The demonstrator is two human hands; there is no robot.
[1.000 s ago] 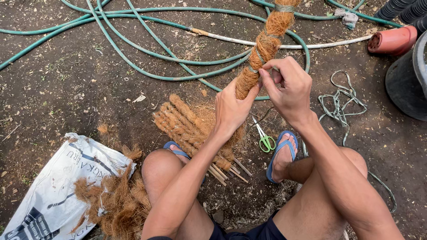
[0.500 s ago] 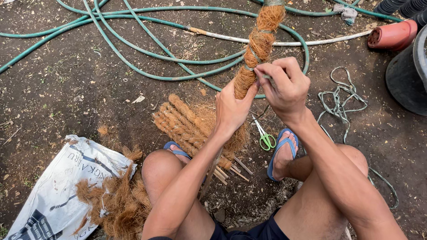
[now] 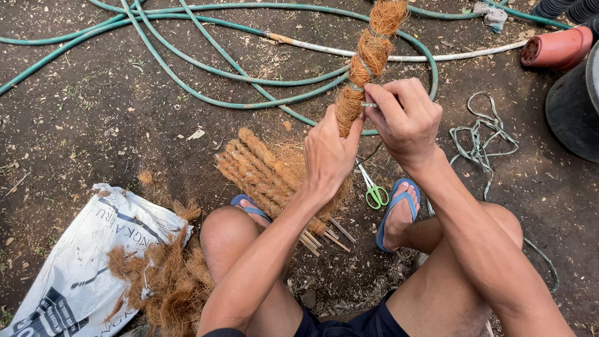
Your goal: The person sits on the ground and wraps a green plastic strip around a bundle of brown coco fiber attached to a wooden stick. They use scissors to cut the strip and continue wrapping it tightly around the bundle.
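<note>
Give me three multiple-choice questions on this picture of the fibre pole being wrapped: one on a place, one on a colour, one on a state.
1. Where do the scissors lie?
A. on the sack
B. on the ground beside the sandalled foot
C. in the pot

2. What colour are the scissor handles?
A. green
B. red
C. black

3. How is the fibre-wrapped pole held?
A. lying loose
B. left hand grips it, right hand works at it
C. one hand only

Answers: B, they rest on soil by the foot; A, the loops are green; B, both hands meet on it.

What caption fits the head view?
Left hand grips a coir-wrapped pole; right hand pinches its binding string.
</note>
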